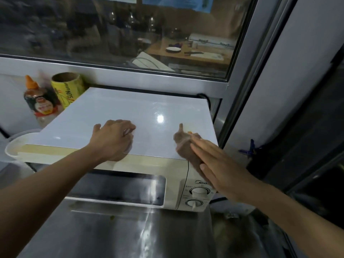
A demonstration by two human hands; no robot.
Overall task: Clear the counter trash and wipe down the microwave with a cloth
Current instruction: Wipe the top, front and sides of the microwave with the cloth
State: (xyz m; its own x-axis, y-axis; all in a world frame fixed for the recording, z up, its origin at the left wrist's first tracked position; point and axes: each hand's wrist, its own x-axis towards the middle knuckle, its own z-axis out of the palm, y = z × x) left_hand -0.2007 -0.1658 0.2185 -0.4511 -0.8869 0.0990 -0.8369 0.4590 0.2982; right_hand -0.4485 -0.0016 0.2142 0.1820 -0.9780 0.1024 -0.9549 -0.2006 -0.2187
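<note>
left hand (113,139) curled; right hand (219,164) flat, fingers straight.

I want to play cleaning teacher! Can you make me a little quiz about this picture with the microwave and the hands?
1. True or false: the right hand presses a cloth on the microwave.
2. What stands left of the microwave, behind it? A) a sauce bottle and a yellow roll B) a kettle C) a toaster
3. Fill in: the left hand rests on the microwave's ____.

Key
1. True. The fingers lie straight on the brown cloth, near the right front corner.
2. A.
3. Top. Something white shows under the hand, but what it is cannot be told.
</note>
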